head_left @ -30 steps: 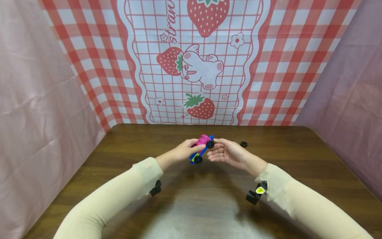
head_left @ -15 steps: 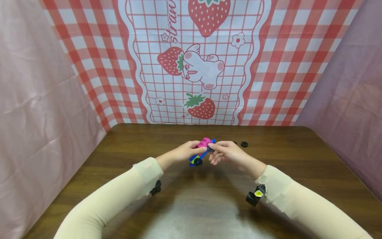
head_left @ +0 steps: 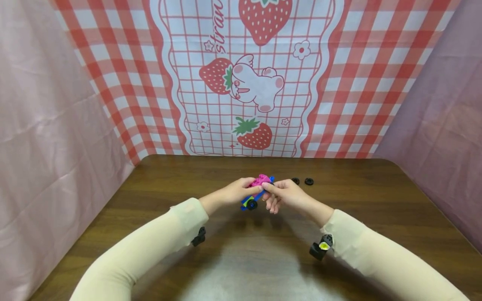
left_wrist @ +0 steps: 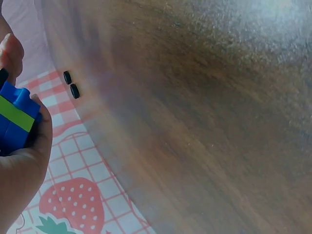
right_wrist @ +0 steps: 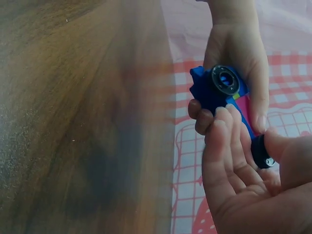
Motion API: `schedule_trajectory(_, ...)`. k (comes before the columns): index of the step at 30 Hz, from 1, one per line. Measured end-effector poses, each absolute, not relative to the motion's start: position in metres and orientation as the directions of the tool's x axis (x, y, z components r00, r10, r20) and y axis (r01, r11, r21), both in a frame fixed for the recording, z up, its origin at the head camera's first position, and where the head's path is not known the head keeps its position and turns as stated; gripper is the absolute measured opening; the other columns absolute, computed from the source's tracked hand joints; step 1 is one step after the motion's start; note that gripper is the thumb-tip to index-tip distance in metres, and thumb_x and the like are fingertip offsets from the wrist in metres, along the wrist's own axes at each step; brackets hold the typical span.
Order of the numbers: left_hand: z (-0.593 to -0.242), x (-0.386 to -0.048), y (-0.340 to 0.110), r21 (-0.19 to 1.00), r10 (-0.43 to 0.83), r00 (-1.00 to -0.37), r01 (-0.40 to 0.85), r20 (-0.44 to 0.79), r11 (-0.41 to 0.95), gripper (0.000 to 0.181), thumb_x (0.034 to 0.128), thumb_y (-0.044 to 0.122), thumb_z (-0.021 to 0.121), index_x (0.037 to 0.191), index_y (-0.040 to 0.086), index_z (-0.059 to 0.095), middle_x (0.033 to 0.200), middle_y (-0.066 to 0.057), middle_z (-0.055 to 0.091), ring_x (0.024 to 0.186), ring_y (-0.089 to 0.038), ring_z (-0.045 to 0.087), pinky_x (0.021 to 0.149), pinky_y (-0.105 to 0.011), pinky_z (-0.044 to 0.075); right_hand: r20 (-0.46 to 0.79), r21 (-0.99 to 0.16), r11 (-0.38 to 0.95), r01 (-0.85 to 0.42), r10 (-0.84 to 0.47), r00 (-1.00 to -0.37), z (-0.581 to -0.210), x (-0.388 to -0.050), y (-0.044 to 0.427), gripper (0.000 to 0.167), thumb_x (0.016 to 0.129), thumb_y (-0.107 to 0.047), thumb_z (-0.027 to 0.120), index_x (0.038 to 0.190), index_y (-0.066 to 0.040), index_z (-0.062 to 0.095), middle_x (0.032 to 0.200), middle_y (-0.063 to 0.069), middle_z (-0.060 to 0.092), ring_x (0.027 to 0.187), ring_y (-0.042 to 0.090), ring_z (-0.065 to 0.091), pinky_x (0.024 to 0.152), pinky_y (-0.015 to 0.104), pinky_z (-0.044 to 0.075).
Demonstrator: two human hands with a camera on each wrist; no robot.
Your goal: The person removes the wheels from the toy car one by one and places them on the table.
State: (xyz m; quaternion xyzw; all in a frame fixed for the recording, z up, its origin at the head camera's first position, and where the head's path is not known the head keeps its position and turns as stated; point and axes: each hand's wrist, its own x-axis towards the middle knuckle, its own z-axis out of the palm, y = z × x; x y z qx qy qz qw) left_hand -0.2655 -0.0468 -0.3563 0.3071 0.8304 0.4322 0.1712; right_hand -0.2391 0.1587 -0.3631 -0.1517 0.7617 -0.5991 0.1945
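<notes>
A toy car with a pink top (head_left: 260, 180) and a blue and green underside is held tilted above the table. My left hand (head_left: 236, 191) grips its body, fingers curled round the blue base (left_wrist: 13, 129). Thumb and fingers of my right hand (head_left: 289, 195) pinch the black wheel (right_wrist: 262, 152) at one end; in the head view they hide most of it. The other black wheel (right_wrist: 224, 80) on this side shows uncovered in the right wrist view.
Two loose black tires, one (head_left: 295, 181) beside the other (head_left: 309, 181), lie on the wooden table (head_left: 248, 259) behind my right hand. A checked strawberry cloth (head_left: 256, 83) hangs at the back, with pink curtains at both sides.
My right hand has closed in on the car's upper wheel and now pinches it. The car has shifted slightly right and down. The second loose tire has come into view.
</notes>
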Motion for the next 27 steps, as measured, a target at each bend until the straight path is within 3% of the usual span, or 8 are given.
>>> schedule_trajectory(13,-0.351,-0.267,-0.043,0.770,0.639,-0.768,0.382,-0.043,0.511,0.031,0.1034,0.028,0.046,0.102,0.000,0.059,0.071,0.002,0.044,0.061,-0.010,0.037,0.057,-0.021,0.034,0.016,-0.882,0.436,-0.178,-0.350,-0.937,-0.359,-0.235,0.157,0.050,0.097,-0.037,0.057,0.076,0.007,0.066,0.058,0.007,0.066,0.045,0.014,0.061,0.058,0.054,0.054)
schedule_trajectory(27,-0.354,-0.267,-0.041,0.764,0.665,-0.742,0.383,-0.080,0.520,0.031,0.1027,0.029,0.048,0.089,0.003,0.055,0.065,0.003,0.041,0.056,-0.009,0.033,0.054,-0.021,0.031,0.097,-0.889,0.385,-0.247,-0.370,-0.924,-0.371,-0.230,0.160,0.051,0.096,-0.033,0.060,0.080,0.015,0.063,0.062,0.014,0.069,0.049,0.017,0.066,0.057,0.056,0.054)
